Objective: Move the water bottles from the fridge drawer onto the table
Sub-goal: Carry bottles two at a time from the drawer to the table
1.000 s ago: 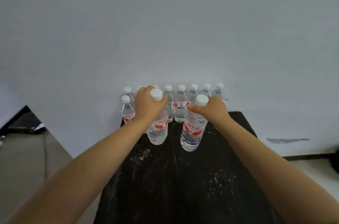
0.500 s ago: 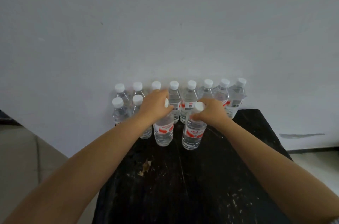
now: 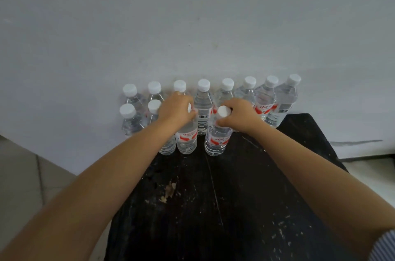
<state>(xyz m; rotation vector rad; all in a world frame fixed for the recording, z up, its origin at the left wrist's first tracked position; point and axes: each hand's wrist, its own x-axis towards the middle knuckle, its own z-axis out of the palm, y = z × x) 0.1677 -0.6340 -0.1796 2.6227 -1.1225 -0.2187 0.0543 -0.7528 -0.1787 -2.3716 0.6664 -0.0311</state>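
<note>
Several clear water bottles with white caps and red labels stand in a back row (image 3: 203,102) against the wall on a black table (image 3: 235,207). Two more bottles stand in front at the left (image 3: 128,119). My left hand (image 3: 176,110) is closed over the top of one bottle (image 3: 187,138) in the front row. My right hand (image 3: 240,114) grips the neck of another bottle (image 3: 217,140) just to its right. Both bottles stand upright on the table. The fridge drawer is out of view.
A white wall (image 3: 192,25) rises directly behind the bottles. The table's near surface is scratched, with a worn patch (image 3: 168,191). Tiled floor (image 3: 21,175) lies to the left, and a dark skirting strip (image 3: 367,157) runs at the right.
Both hands have carried their bottles forward and down toward the back rows, and the bottles now stand on the table. The view has shifted closer.
</note>
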